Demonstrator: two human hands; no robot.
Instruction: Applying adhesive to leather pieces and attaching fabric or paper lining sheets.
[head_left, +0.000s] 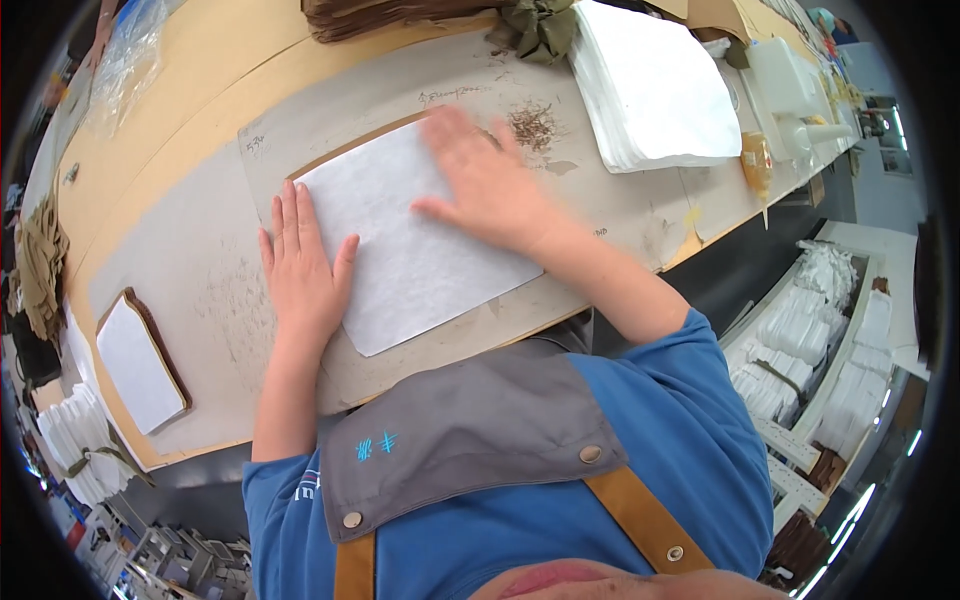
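A white sheet [400, 250], looking like paper or thin lining, lies flat on the table in front of me. Along its far edge shows a narrow brown strip [350, 143] of a piece underneath. My left hand [300, 250] rests on the sheet's left edge, fingers stretched out and pointing away from me. Over the sheet's far right part is my right hand [485, 180], fingers spread and a little blurred by motion. Whether its palm presses on the sheet I cannot tell. Neither hand grips anything.
A thick stack of white sheets [655, 90] stands at the far right, beside a dark green cloth bundle [540, 28]. Brown layered pieces [390, 15] lie at the back. On the left is a smaller white-topped brown stack [140, 360]. An amber bottle [757, 165] stands near the right edge.
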